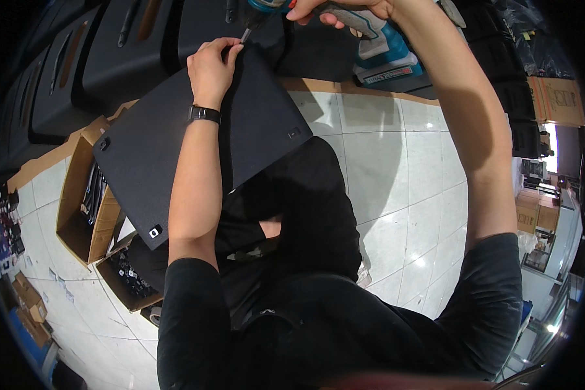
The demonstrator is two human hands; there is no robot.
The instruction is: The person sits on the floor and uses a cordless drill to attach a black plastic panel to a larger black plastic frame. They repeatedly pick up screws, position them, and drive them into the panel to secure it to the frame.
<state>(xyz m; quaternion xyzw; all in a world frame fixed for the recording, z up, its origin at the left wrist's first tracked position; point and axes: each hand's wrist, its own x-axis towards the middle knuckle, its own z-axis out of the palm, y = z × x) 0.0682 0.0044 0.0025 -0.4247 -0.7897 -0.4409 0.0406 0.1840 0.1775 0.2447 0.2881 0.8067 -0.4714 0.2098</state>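
At the top of the view my right hand (pixel 335 12) is wrapped round the grip of a teal and black cordless drill (pixel 380 49). Its metal bit (pixel 246 36) points down toward the far corner of a large black panel (pixel 146 140). Beside the bit's tip, my left hand (pixel 211 70) is closed in a pinch; whatever sits between thumb and finger is too small to make out. The panel lies tilted over my legs, with small fittings near its corners, one of them a white-edged latch (pixel 155 231). The drill's top is cut off by the frame edge.
More black moulded cases (pixel 120 71) with handles stand in a row beyond the panel. To the left are an open cardboard box (pixel 78 201) with dark parts and a lower box (pixel 133 279) of small black pieces. White floor tiles (pixel 383 162) lie to the right.
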